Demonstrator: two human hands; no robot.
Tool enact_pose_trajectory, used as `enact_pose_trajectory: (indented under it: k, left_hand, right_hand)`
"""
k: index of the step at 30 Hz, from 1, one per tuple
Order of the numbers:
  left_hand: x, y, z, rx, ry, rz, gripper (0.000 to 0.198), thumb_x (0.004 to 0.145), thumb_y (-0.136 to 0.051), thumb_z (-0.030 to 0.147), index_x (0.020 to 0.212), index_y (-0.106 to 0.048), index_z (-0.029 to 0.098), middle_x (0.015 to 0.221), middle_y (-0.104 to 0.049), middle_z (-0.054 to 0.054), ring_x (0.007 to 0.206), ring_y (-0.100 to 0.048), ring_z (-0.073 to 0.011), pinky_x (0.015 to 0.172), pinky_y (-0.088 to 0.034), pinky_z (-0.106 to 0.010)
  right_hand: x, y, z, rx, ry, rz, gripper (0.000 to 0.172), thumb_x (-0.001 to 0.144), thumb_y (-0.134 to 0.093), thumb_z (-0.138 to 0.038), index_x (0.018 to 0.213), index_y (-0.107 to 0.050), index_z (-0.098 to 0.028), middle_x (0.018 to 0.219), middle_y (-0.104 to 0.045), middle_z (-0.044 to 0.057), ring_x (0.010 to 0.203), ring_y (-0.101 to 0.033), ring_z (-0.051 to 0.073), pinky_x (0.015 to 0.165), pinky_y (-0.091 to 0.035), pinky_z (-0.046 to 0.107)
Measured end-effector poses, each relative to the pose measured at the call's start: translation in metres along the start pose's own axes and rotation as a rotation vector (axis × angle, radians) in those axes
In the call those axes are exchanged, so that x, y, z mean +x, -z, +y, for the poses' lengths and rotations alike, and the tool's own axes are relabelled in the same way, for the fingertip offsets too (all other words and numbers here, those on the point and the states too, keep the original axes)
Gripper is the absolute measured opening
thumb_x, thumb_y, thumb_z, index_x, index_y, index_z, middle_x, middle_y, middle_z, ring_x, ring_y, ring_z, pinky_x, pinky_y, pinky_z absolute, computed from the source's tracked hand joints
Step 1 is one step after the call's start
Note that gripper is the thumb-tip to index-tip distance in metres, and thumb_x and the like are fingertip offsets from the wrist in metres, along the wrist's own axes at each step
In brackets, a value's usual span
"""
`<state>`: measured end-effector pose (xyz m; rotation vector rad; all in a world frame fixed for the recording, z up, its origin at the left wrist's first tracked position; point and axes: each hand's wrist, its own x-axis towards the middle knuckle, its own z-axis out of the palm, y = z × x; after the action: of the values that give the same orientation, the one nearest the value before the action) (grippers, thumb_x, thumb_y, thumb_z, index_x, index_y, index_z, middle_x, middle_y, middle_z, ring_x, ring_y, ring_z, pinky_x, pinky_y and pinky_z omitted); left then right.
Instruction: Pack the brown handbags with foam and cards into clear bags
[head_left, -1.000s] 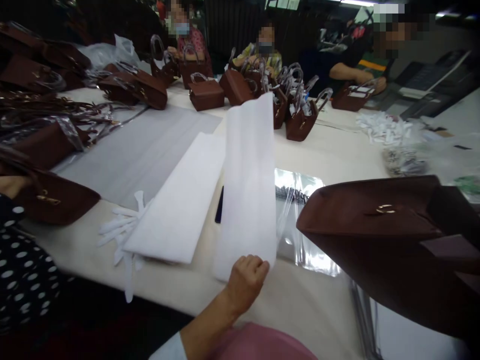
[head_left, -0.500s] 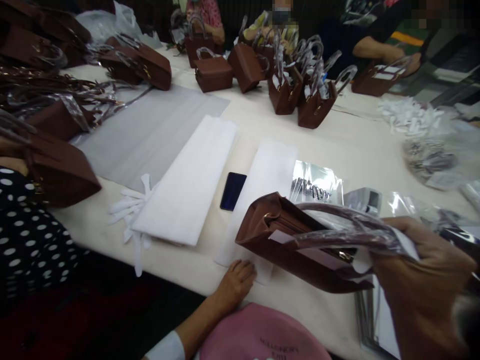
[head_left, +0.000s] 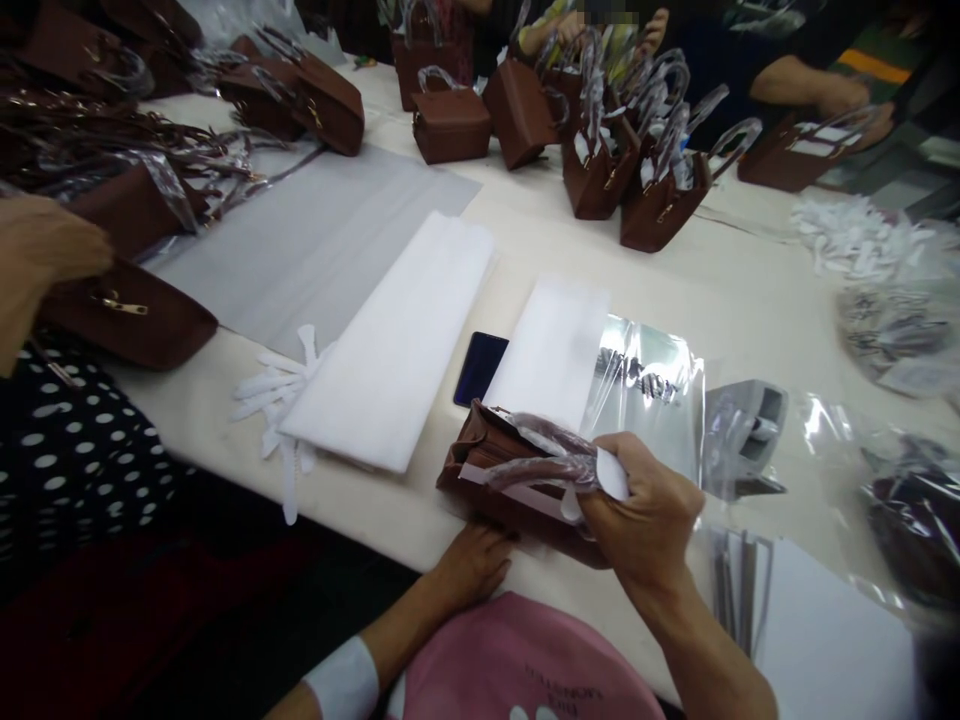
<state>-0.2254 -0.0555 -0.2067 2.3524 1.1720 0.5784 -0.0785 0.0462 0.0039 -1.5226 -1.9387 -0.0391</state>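
My right fingers [head_left: 637,478] clamping wrapped handles [head_left: 547,462], holding bag [head_left: 487,470] on sheet [head_left: 555,345]; left hand [head_left: 469,565] lying flat against it. Next, I think, needing bag squared.

I wear a white sleeve [head_left: 341,682] ending partway down my left forearm, my left hand [head_left: 469,565] and right hand [head_left: 649,515] are bare, and my pink garment [head_left: 525,665] carries small dark lettering (too blurred to read).

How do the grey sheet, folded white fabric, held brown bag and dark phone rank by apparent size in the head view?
Largest: grey sheet
folded white fabric
brown bag, closest to the camera, so flattered
Smallest: dark phone
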Motion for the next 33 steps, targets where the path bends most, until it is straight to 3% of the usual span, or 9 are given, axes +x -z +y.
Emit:
enact_pose_trajectory:
  k: [13, 16, 19, 21, 23, 24, 27, 30, 33]
  left_hand:
    - [-0.005, 0.000, 0.000, -0.105, 0.064, 0.021, 0.028, 0.081, -0.049, 0.023, 0.107, -0.057, 0.016, 0.106, -0.060, -0.009, 0.099, -0.053, -0.0213, 0.090, -0.042, -0.039]
    - [-0.005, 0.005, 0.001, -0.131, 0.070, 0.041, 0.029, 0.081, -0.048, 0.022, 0.108, -0.057, 0.016, 0.105, -0.060, -0.009, 0.097, -0.054, -0.0207, 0.087, -0.044, -0.038]
    - [-0.007, 0.016, 0.003, -0.150, 0.074, 0.072, 0.029, 0.082, -0.048, 0.024, 0.108, -0.057, 0.017, 0.107, -0.060, -0.009, 0.099, -0.053, -0.0215, 0.088, -0.044, -0.040]
    - [-0.007, 0.025, 0.005, -0.168, 0.080, 0.088, 0.031, 0.082, -0.048, 0.026, 0.111, -0.057, 0.017, 0.108, -0.060, -0.009, 0.102, -0.052, -0.0217, 0.090, -0.044, -0.040]
    - [-0.007, 0.033, 0.009, -0.203, 0.100, 0.089, 0.034, 0.082, -0.048, 0.027, 0.114, -0.055, 0.017, 0.109, -0.060, -0.009, 0.103, -0.053, -0.0213, 0.091, -0.044, -0.039]
    - [-0.007, 0.037, 0.010, -0.220, 0.113, 0.080, 0.036, 0.081, -0.049, 0.027, 0.116, -0.054, 0.017, 0.110, -0.059, -0.009, 0.103, -0.053, -0.0212, 0.091, -0.044, -0.038]
    - [-0.009, 0.045, 0.015, -0.232, 0.140, 0.075, 0.039, 0.080, -0.050, 0.026, 0.118, -0.051, 0.018, 0.112, -0.060, -0.008, 0.102, -0.054, -0.0208, 0.090, -0.046, -0.037]
    - [-0.019, 0.053, 0.017, -0.200, 0.126, 0.237, 0.033, 0.080, -0.050, 0.023, 0.112, -0.055, 0.020, 0.101, -0.065, -0.006, 0.091, -0.060, -0.0189, 0.080, -0.052, -0.031]
    - [-0.033, 0.073, 0.016, -0.194, 0.137, 0.516, 0.026, 0.079, -0.049, 0.025, 0.102, -0.060, 0.027, 0.082, -0.068, -0.002, 0.073, -0.063, -0.0173, 0.062, -0.055, -0.026]
  right_hand:
    - [-0.009, -0.005, -0.009, 0.047, 0.008, -0.080, 0.014, 0.073, -0.055, -0.031, 0.067, -0.056, -0.019, 0.051, -0.055, -0.003, 0.046, -0.053, 0.011, 0.048, -0.037, 0.021]
    - [-0.001, 0.010, -0.007, 0.117, -0.007, -0.304, 0.012, 0.073, -0.056, -0.029, 0.081, -0.059, -0.019, 0.064, -0.063, -0.001, 0.055, -0.059, 0.014, 0.052, -0.043, 0.022]
    - [0.016, 0.035, 0.014, 0.311, -0.021, -0.675, 0.050, 0.066, -0.068, -0.032, 0.114, -0.055, -0.025, 0.103, -0.064, 0.005, 0.091, -0.061, 0.022, 0.075, -0.049, 0.030]
    - [0.032, 0.039, 0.042, 0.497, -0.119, -0.787, 0.067, 0.062, -0.072, -0.037, 0.124, -0.049, -0.027, 0.119, -0.057, 0.008, 0.107, -0.054, 0.027, 0.087, -0.046, 0.037]
    - [0.049, 0.022, 0.079, 0.698, -0.368, -0.716, 0.062, 0.068, -0.068, -0.040, 0.125, -0.047, -0.027, 0.118, -0.057, 0.009, 0.107, -0.054, 0.026, 0.087, -0.047, 0.039]
    - [0.056, 0.004, 0.097, 0.761, -0.504, -0.564, 0.055, 0.071, -0.065, -0.041, 0.121, -0.050, -0.026, 0.115, -0.058, 0.009, 0.105, -0.055, 0.024, 0.086, -0.047, 0.039]
    - [0.071, -0.067, 0.147, 0.831, -1.032, -0.362, 0.031, 0.076, -0.062, -0.034, 0.105, -0.056, -0.024, 0.110, -0.059, 0.005, 0.097, -0.058, 0.017, 0.080, -0.050, 0.030]
    - [0.077, -0.127, 0.174, 0.803, -1.186, -0.347, 0.021, 0.085, -0.051, -0.030, 0.101, -0.055, -0.018, 0.096, -0.060, 0.007, 0.081, -0.060, 0.015, 0.068, -0.052, 0.030]
    - [0.085, -0.156, 0.185, 0.859, -1.153, -0.345, 0.023, 0.088, -0.049, -0.031, 0.100, -0.055, -0.013, 0.089, -0.060, 0.004, 0.072, -0.059, 0.012, 0.064, -0.051, 0.028]
